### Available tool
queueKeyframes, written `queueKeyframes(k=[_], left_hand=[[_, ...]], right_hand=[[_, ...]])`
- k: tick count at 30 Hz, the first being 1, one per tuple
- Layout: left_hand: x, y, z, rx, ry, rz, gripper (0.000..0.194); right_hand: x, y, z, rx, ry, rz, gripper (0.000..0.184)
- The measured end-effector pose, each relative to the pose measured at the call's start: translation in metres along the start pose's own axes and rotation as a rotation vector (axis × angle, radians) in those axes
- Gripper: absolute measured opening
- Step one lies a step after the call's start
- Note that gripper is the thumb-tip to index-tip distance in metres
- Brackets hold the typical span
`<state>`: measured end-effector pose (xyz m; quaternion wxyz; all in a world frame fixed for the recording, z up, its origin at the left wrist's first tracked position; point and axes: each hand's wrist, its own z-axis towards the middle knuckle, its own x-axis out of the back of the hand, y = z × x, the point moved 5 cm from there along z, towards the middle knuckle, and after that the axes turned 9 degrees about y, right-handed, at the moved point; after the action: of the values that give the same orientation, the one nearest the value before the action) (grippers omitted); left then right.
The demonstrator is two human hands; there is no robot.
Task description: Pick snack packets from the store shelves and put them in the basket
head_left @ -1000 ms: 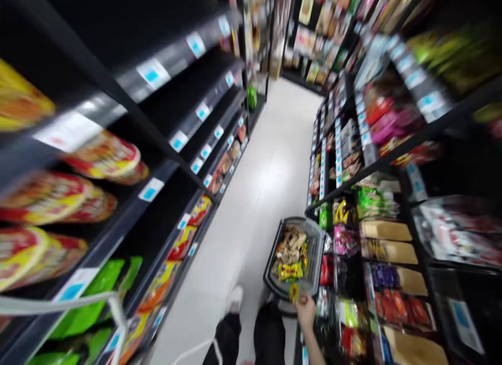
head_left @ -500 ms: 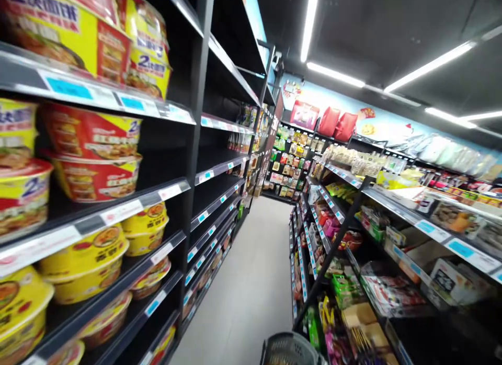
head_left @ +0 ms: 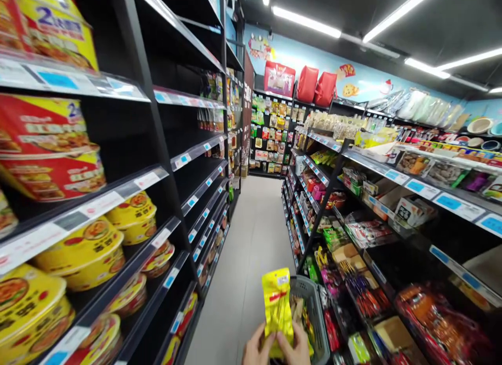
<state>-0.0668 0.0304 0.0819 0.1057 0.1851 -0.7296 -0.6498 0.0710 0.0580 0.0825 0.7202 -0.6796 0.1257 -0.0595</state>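
Note:
A yellow snack packet (head_left: 277, 307) with a red band stands upright at the bottom centre, held from below by both hands. My left hand (head_left: 257, 347) grips its lower left edge and my right hand (head_left: 297, 346) grips its lower right edge, fingers closed on it. Just behind the packet sits a grey shopping basket (head_left: 314, 308) on the aisle floor, with several snack packs inside.
A narrow light-tiled aisle (head_left: 257, 234) runs ahead between black shelving. The left shelves (head_left: 129, 197) carry bowl noodles, with bare upper bays. The right shelves (head_left: 376, 197) hold snack packets and boxes. More shelves (head_left: 274, 140) close the far end.
The view tilted up from the floor to the aisle. My right hand had been at the basket; now both hands hold the yellow packet raised in front of it.

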Motion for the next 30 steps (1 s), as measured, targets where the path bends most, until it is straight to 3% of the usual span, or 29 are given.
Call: queueKeyframes(k=[3, 9, 13, 21, 30], left_hand=[[-0.010, 0.025, -0.001, -0.054, -0.018, -0.112, 0.055], [-0.018, 0.048, -0.020, -0.074, -0.085, -0.096, 0.052], [-0.010, 0.046, -0.030, -0.099, -0.085, -0.049, 0.048], [-0.002, 0.036, -0.041, -0.087, -0.081, -0.040, 0.043], [0.008, 0.026, -0.058, 0.008, -0.043, -0.109, 0.054]], right_hand=[[-0.002, -0.026, -0.006, -0.028, -0.079, -0.002, 0.045], [0.010, -0.052, -0.023, -0.042, -0.028, 0.097, 0.036], [0.012, -0.053, -0.036, -0.039, 0.035, 0.152, 0.031], [0.021, -0.065, -0.035, -0.027, 0.000, 0.115, 0.028], [0.021, -0.040, -0.045, -0.195, 0.022, 0.183, 0.037]])
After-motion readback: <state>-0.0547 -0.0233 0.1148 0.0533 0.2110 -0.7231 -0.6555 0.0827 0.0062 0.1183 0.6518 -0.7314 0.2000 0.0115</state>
